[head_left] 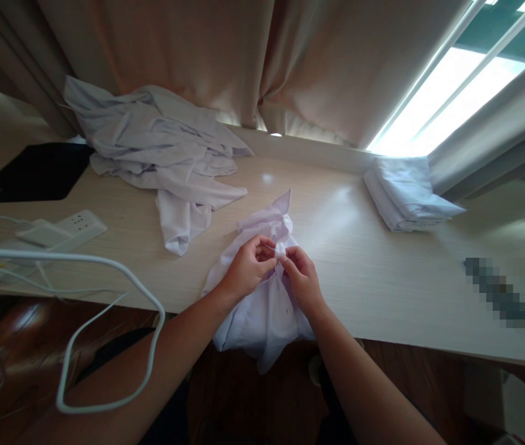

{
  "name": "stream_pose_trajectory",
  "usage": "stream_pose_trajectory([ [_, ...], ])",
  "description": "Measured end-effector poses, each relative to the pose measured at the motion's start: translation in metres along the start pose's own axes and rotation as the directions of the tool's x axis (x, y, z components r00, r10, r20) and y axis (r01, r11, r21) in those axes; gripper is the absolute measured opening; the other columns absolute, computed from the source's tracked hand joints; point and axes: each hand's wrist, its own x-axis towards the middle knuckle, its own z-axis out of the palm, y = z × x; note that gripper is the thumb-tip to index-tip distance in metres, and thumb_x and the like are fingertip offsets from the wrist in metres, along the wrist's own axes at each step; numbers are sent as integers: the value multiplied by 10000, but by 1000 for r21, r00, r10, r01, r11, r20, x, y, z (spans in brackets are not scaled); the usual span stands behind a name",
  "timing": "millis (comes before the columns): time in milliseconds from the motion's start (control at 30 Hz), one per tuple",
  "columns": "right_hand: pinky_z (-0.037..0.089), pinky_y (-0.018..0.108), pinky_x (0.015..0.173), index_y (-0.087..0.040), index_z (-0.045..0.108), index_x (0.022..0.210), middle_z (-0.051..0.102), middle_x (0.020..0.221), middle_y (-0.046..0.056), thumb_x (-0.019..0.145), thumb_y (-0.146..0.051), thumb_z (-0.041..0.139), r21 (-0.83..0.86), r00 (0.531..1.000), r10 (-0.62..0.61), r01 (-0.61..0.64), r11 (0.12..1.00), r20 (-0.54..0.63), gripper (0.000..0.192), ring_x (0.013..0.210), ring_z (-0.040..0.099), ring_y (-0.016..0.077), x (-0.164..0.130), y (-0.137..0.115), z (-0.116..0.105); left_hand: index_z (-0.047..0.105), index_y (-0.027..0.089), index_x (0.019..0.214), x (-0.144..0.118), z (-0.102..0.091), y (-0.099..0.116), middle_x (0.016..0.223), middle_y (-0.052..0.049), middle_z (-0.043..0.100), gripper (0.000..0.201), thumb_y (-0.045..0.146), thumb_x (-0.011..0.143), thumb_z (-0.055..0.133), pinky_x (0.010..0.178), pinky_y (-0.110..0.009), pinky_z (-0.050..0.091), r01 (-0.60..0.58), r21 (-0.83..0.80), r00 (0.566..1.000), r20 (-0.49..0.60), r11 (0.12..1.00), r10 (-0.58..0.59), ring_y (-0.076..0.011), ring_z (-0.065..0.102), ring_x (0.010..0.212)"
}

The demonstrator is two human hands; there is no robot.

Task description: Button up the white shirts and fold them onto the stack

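A white button-up shirt [243, 321] lies in front of me, its lower part hanging over the front edge of the table. Its collar points away from me, with a button near the top. My left hand [250, 266] pinches the front placket from the left side. From the right, my right hand [303, 275] pinches the same strip of cloth, the fingertips of both hands nearly meeting. Whether a button sits between the fingers is hidden.
Rumpled white shirts [160, 142] lie at the back left, and a folded white stack [404, 191] at the back right. A black mat [33, 173], a power strip [76, 225] and a looping white cable [123, 269] are at left. Curtains [188, 55] hang behind the table [383, 296].
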Motion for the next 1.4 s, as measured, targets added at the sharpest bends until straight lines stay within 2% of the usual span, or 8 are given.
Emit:
stream_pose_trajectory([
  [167, 379, 256, 609, -222, 585, 871, 544, 756, -22, 893, -415, 612, 10, 999, -9, 8, 1000, 43, 196, 664, 461, 132, 0, -3, 0, 554, 168, 971, -1, -1, 3, 794, 0, 645, 316, 150, 700, 717, 637, -221, 452, 29, -20, 999, -11, 999, -30, -114, 607, 702],
  [367, 378, 259, 616, -218, 598, 876, 556, 756, -22, 908, -396, 597, -6, 999, -27, 27, 1000, 41, 181, 662, 466, 130, 0, -4, 0, 555, 161, 967, -1, -1, 4, 770, 1, 641, 325, 166, 696, 734, 637, -219, 452, 45, -28, 999, -16, 999, -45, -109, 601, 692],
  [600, 388, 266, 628, -222, 614, 872, 568, 752, -14, 921, -406, 565, -49, 999, -40, 41, 998, 25, 197, 670, 475, 140, 0, -4, -2, 569, 171, 964, -2, -1, 6, 763, 6, 646, 327, 155, 680, 731, 612, -217, 457, 120, -99, 992, -15, 988, -122, -102, 598, 653],
  [1400, 379, 263, 621, -221, 608, 883, 517, 719, -24, 927, -409, 550, -9, 999, -19, 19, 1000, 50, 201, 655, 455, 134, -1, -5, -2, 593, 174, 919, -3, -2, 4, 722, 26, 624, 281, 155, 676, 733, 604, -202, 436, 154, -240, 988, 29, 958, -151, -71, 553, 601],
])
